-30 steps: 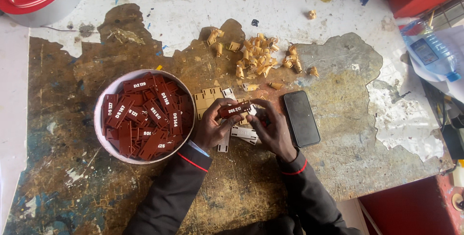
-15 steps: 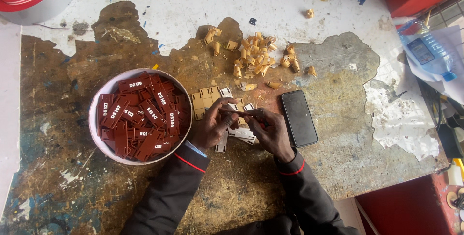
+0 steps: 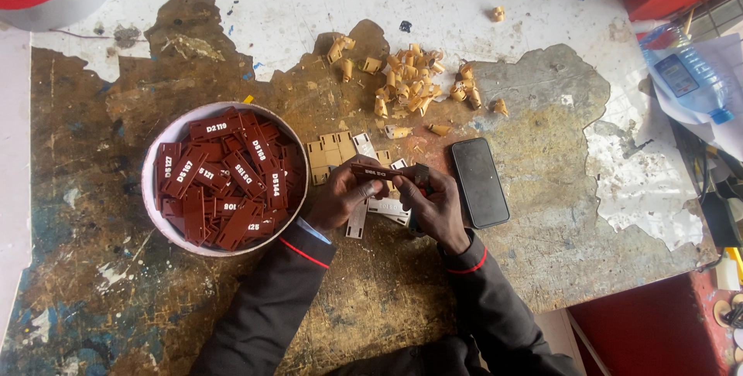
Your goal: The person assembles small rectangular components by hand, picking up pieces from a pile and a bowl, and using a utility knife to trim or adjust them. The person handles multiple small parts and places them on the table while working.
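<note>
**Near the frame's centre, two hands share one brown tag**

At the middle of the worn bench, the left hand and the right hand both pinch a narrow reddish-brown tag, held level between them just above some pale tan and white plates. Left of the hands sits a round white bowl heaped with matching brown tags. A black phone lies just right of the hands. Curled tan shavings are scattered higher up the frame.
</note>
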